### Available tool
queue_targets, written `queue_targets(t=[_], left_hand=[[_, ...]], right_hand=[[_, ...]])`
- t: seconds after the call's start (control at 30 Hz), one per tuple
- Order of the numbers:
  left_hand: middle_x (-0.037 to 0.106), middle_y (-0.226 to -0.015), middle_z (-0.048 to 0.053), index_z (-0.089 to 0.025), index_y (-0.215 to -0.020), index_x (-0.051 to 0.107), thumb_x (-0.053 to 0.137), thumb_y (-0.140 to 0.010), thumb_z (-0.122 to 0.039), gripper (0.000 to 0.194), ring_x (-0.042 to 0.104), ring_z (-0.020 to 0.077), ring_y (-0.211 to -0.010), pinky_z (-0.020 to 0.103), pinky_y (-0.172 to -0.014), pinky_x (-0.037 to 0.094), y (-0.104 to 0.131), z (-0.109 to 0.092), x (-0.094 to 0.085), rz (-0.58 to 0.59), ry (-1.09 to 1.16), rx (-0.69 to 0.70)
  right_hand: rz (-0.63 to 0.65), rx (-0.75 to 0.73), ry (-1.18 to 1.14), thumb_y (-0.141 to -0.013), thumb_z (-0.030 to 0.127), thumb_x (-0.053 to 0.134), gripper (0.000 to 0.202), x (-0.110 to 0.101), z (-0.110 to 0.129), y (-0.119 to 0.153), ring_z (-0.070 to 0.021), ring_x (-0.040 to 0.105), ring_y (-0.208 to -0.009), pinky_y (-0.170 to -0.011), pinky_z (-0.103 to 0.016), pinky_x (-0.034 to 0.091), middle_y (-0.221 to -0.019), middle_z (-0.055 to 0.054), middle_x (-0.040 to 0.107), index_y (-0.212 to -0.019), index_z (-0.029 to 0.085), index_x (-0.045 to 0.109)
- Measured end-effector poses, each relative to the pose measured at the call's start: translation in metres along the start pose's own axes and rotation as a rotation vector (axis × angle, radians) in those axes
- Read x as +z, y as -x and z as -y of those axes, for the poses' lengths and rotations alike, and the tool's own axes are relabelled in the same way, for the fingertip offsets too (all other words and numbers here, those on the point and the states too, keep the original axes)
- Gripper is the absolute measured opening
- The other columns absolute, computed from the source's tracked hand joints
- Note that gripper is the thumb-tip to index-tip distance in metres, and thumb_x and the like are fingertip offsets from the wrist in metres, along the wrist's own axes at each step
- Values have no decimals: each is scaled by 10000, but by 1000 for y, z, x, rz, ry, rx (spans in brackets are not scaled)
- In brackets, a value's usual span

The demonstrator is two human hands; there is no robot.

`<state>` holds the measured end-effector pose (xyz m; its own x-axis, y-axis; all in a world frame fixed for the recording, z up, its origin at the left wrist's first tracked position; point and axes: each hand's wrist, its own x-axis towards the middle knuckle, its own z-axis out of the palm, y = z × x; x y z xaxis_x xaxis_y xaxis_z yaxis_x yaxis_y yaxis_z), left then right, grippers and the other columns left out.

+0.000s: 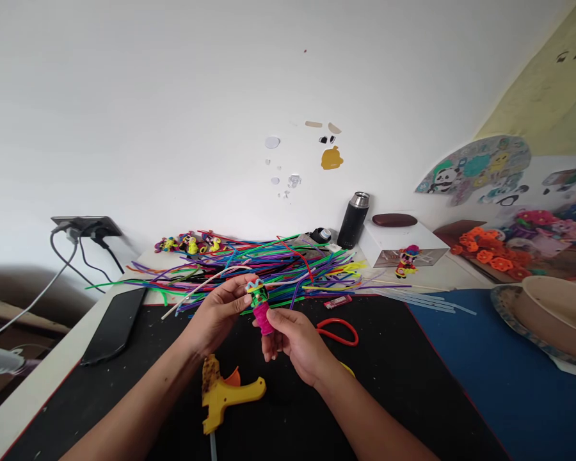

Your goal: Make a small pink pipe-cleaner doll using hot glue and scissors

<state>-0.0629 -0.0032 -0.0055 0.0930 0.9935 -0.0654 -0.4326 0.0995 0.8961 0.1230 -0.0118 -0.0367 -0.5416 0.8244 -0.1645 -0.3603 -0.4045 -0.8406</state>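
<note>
A small figure [263,317] with a bright pink body and a green, yellow and light blue head is held up between both hands over the black mat. The fingers of my left hand [225,310] pinch its head from the left. Lower down, my right hand [295,336] grips the pink body, thumb in front and fingers behind. Below the hands, a yellow glue gun [228,397] with an orange trigger lies on the black mat [379,397].
Behind the hands lies a wide heap of coloured fuzzy stems [269,266]. Red-handled scissors [338,331] are right of my right hand. A black phone [115,326] lies left; a black flask [353,221], white box [388,246] and finished figure [407,261] stand at the back right.
</note>
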Motion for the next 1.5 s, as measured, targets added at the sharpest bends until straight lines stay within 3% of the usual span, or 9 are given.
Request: queue_targets(t=[0.8, 1.5], left_hand=[[795, -936, 63, -205, -1099, 837, 994, -672, -296, 464, 680, 182, -825, 261, -749, 512, -2, 6, -2, -61, -32, 63], [791, -938, 70, -196, -1096, 833, 968, -699, -257, 423, 679, 199, -836, 281, -773, 503, 0, 8, 1, -71, -28, 92]], right_hand=[[-127, -73, -4, -760, 761, 790, 655, 4, -3, 0, -127, 577, -468, -519, -256, 345, -565, -29, 665, -859, 113, 804], [-187, -98, 21, -754, 779, 781, 637, 7, -4, -1, -134, 579, -484, -514, -261, 362, -575, -40, 663, -680, 154, 686]])
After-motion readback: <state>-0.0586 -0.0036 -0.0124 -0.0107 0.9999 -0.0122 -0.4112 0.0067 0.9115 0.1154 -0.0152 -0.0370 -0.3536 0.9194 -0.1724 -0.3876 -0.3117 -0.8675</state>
